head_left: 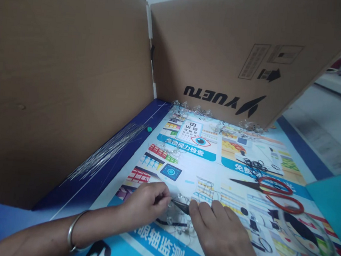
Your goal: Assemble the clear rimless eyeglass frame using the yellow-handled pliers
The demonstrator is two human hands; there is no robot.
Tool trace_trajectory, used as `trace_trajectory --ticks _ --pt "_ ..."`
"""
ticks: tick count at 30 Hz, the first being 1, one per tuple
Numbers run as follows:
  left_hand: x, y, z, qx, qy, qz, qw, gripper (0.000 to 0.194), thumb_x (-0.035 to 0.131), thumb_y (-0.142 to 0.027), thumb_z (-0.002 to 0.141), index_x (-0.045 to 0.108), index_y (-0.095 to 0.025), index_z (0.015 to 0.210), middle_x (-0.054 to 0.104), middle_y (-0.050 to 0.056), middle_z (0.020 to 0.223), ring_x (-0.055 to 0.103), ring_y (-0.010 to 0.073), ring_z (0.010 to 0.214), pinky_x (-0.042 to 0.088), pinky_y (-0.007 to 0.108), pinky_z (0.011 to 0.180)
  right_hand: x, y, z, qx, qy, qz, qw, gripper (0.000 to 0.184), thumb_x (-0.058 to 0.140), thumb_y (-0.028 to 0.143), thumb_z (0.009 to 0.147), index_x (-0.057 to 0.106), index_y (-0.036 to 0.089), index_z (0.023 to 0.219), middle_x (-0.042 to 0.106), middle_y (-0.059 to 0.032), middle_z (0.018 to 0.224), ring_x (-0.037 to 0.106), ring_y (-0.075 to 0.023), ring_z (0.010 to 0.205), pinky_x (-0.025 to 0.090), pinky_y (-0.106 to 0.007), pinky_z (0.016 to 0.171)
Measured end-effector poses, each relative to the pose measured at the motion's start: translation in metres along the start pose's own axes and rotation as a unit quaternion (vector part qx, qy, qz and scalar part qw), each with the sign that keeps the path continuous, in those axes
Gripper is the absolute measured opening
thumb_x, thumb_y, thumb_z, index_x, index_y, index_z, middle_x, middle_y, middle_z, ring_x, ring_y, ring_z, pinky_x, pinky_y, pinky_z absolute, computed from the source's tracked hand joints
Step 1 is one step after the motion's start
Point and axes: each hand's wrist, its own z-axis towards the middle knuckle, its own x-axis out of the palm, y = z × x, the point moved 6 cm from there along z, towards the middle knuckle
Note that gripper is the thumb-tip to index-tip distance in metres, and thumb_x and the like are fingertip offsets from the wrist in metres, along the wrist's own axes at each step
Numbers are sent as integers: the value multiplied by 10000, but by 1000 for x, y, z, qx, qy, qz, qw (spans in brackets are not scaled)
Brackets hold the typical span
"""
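My right hand (217,233) is wrapped around a pair of pliers (181,206), whose narrow dark jaws point left. Just left of the jaw tips, my left hand (148,202) is closed in a pinch on a thin wire, mostly hidden by the fingers. Beneath and between both hands lies a loose cluster of clear beads (189,226) on fine wire. To the right of my right hand, scissors (279,189) with red-orange handles rest on the printed sheet, blades pointing left. Below them is a round clear dish or ring (329,250).
Cardboard panels (61,73) stand at the left and back. A bundle of straight thin wires (108,150) lies along the left panel. Beaded wire pieces (200,110) line the back edge. Dark loops (253,165) lie behind the scissors; a turquoise object (335,200) is at right.
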Motion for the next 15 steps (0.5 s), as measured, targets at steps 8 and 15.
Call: trace_trajectory --ticks 8,15 --pt "-1 -3 0 40 31 26 998 181 432 -108 779 567 -153 667 573 -7 627 504 112 600 339 196 546 0 -1 -2 1 -10 13 1000 260 429 44 774 600 112 958 524 -47 682 450 -186 631 302 -332 594" --pt "-2 0 -1 43 23 19 999 159 431 -18 676 501 -152 628 519 -30 589 456 93 562 301 180 522 1 -8 -4 8 1 8 1000 250 428 62 793 605 116 961 519 -52 682 449 -196 644 314 -344 609"
